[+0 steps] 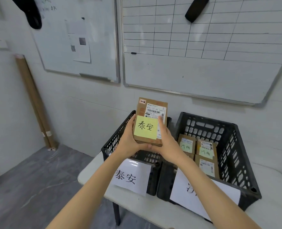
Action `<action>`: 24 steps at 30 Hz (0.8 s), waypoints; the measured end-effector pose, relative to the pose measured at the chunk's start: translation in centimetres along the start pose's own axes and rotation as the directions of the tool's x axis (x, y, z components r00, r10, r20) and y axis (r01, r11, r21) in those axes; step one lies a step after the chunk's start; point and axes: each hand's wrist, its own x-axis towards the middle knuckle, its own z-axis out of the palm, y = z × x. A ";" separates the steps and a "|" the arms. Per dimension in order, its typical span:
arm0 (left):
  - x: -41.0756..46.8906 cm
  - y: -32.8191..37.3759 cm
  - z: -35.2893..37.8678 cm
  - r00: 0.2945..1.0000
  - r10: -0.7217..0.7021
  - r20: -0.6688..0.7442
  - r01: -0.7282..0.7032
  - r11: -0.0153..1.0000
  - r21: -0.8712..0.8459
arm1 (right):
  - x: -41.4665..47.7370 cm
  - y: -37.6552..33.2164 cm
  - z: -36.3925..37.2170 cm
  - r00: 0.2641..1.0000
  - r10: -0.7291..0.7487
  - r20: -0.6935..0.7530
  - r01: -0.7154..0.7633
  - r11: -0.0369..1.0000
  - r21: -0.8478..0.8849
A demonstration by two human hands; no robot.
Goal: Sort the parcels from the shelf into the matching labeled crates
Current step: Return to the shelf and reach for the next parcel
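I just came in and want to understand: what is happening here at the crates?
A person holds a cardboard parcel with the left grip and right grip above the left crate. Its yellow note carries the same characters as that crate's paper label. The right crate already holds several parcels. Both crates stand on a white table.

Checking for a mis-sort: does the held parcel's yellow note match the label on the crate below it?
Yes, the yellow note on the parcel and the paper label on the left crate both read 泰安.
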 end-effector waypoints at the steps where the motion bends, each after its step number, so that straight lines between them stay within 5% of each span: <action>1: 1.4 -0.8 -0.3 1.000 0.000 0.015 0.000 1.000 0.003 | 1.4 0.5 0.1 1.000 0.012 0.000 -0.012 1.000 0.007; 14: 20.3 -11.7 -7.3 0.956 -0.162 0.246 0.137 0.984 0.115 | 19.6 8.1 2.4 0.966 0.247 -0.074 -0.220 0.940 0.259; 24: 25.7 -17.6 -5.0 0.959 -0.138 0.246 0.128 0.990 0.054 | 24.3 11.8 6.1 0.879 0.418 -0.230 -0.356 0.895 0.267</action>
